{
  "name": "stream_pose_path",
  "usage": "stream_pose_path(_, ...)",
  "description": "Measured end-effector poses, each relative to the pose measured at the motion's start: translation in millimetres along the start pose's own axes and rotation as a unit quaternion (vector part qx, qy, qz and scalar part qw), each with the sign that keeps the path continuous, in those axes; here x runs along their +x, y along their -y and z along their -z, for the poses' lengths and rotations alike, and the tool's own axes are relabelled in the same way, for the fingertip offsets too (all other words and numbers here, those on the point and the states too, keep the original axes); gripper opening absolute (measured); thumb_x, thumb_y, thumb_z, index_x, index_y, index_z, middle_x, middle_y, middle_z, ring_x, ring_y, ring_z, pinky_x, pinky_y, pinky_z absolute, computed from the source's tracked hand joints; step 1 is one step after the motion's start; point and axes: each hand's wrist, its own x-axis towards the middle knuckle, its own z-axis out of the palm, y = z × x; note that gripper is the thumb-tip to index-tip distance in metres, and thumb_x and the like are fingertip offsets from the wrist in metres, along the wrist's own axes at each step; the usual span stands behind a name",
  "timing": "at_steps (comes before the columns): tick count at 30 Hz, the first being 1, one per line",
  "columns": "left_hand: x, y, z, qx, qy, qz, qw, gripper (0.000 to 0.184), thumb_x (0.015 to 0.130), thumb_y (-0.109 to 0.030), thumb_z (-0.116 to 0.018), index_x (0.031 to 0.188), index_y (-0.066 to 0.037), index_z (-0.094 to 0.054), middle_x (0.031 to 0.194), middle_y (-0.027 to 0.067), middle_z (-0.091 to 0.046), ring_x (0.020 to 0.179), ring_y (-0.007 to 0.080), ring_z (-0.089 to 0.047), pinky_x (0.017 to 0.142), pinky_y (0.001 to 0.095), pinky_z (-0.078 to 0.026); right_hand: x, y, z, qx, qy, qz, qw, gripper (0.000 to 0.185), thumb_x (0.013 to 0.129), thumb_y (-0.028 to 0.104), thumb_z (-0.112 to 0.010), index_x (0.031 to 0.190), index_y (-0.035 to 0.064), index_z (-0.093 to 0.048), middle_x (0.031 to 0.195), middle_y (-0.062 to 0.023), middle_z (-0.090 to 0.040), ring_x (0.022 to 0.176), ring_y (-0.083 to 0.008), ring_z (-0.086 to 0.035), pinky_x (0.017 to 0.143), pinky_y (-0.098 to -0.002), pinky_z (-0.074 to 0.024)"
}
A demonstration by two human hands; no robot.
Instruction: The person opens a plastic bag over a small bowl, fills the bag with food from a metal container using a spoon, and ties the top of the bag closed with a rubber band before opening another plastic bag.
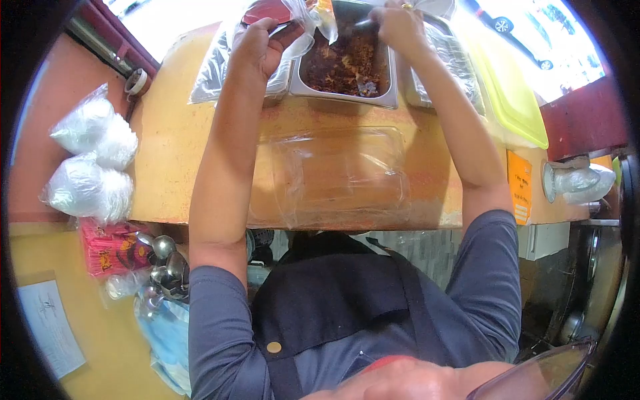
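Observation:
My left hand (265,45) is raised at the top of the view, its fingers closed on a clear plastic bag (305,30) beside a red, dark-edged thing that I cannot make out. To its right sits a deep metal pan (343,99) with dark brown, crumbly food (348,65) in it. Over the pan's far right corner is my right hand (402,28). Its fingers are closed, and a blurred grey metal utensil (362,24) shows at the fingertips, pointing into the pan.
Plastic-wrapped trays (212,77) flank the pan. A clear plastic container (340,177) lies nearest me on the yellow table (167,167). A yellow-green lid (510,87) and an orange card (519,188) are at right. Bundles of plastic bags (90,160) and metal ladles (170,270) are at left.

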Motion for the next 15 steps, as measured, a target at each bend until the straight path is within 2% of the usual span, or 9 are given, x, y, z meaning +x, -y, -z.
stream_pose_path(2, -4, -1, 2, -0.016, -0.006, 0.019, 1.0, 0.027, 0.085, 0.005, -0.037, 0.111, 0.011, -0.036, 0.104, 0.0265, -0.052, 0.087, 0.0421, -0.061, 0.08, 0.0528, -0.055, -5, 11, -6, 0.038, 0.093, -0.004, 0.995, 0.029, 0.075, 0.007, -0.057, 0.099, 0.022, -0.065, 0.103, -0.0068, -0.058, 0.1, -0.0263, -0.056, 0.089, -0.0452, -0.0373)
stream_pose_path(4, -10, -2, -1, -0.028, -0.024, 0.042, 0.998, 0.027, 0.084, 0.005, -0.038, 0.11, 0.013, -0.036, 0.104, 0.0269, -0.051, 0.087, 0.0428, -0.061, 0.081, 0.0527, -0.055, -6, 4, -15, -0.005, 0.092, -0.028, 0.995, 0.029, 0.075, 0.008, -0.056, 0.099, 0.0222, -0.065, 0.103, -0.0062, -0.057, 0.101, -0.0266, -0.056, 0.09, -0.0451, -0.037)
stream_pose_path(6, -10, 0, 5, -0.014, -0.005, 0.018, 1.0, 0.025, 0.084, 0.005, -0.039, 0.107, 0.014, -0.037, 0.105, 0.0278, -0.05, 0.088, 0.0442, -0.06, 0.08, 0.0528, -0.055, 0, -10, -22, -0.04, 0.115, -0.081, 0.989, 0.028, 0.076, 0.009, -0.056, 0.099, 0.0222, -0.065, 0.104, -0.0062, -0.057, 0.101, -0.027, -0.056, 0.091, -0.0456, -0.0362)
stream_pose_path(7, -13, 0, 6, -0.004, 0.012, 0.001, 1.0, 0.025, 0.084, 0.005, -0.04, 0.107, 0.014, -0.038, 0.105, 0.028, -0.05, 0.089, 0.0443, -0.06, 0.08, 0.053, -0.055, 0, -16, -25, -0.009, 0.086, -0.1, 0.991, 0.027, 0.078, 0.009, -0.054, 0.099, 0.0217, -0.065, 0.104, -0.0063, -0.057, 0.101, -0.0257, -0.056, 0.092, -0.0455, -0.035)
stream_pose_path(8, -16, -1, 8, 0.007, 0.029, -0.015, 0.999, 0.025, 0.083, 0.005, -0.04, 0.106, 0.015, -0.038, 0.105, 0.0281, -0.05, 0.089, 0.0444, -0.06, 0.08, 0.0531, -0.055, 1, -23, -28, 0.006, 0.06, -0.072, 0.996, 0.022, 0.077, 0.008, -0.055, 0.094, 0.0166, -0.065, 0.098, -0.009, -0.058, 0.091, -0.0266, -0.057, 0.085, -0.0446, -0.0388)
stream_pose_path(10, -20, -2, 12, -0.012, 0.014, 0.009, 1.0, 0.025, 0.083, 0.005, -0.04, 0.107, 0.014, -0.039, 0.105, 0.0277, -0.051, 0.09, 0.0433, -0.059, 0.081, 0.0534, -0.054, 5, -27, -20, 0.037, 0.008, -0.017, 0.999, 0.014, 0.075, 0.005, -0.056, 0.085, 0.0063, -0.065, 0.085, -0.0145, -0.062, 0.07, -0.0283, -0.06, 0.069, -0.0427, -0.0464)
stream_pose_path(13, -25, -3, 20, -0.022, 0.025, 0.03, 0.999, 0.026, 0.083, 0.005, -0.04, 0.108, 0.014, -0.039, 0.104, 0.0265, -0.052, 0.093, 0.042, -0.059, 0.082, 0.054, -0.053, -4, -17, 14, 0.021, 0.202, -0.029, 0.979, 0.027, 0.079, 0.01, -0.053, 0.1, 0.0217, -0.065, 0.104, -0.0054, -0.057, 0.101, -0.0243, -0.057, 0.094, -0.0458, -0.034)
stream_pose_path(15, -28, -3, 25, -0.049, 0.025, 0.061, 0.997, 0.027, 0.083, 0.005, -0.04, 0.109, 0.012, -0.039, 0.103, 0.0252, -0.052, 0.093, 0.041, -0.059, 0.083, 0.0537, -0.053, -13, -9, 15, -0.019, 0.166, -0.032, 0.985, 0.027, 0.078, 0.01, -0.053, 0.099, 0.022, -0.065, 0.101, -0.0057, -0.059, 0.099, -0.0244, -0.058, 0.094, -0.0445, -0.0344)
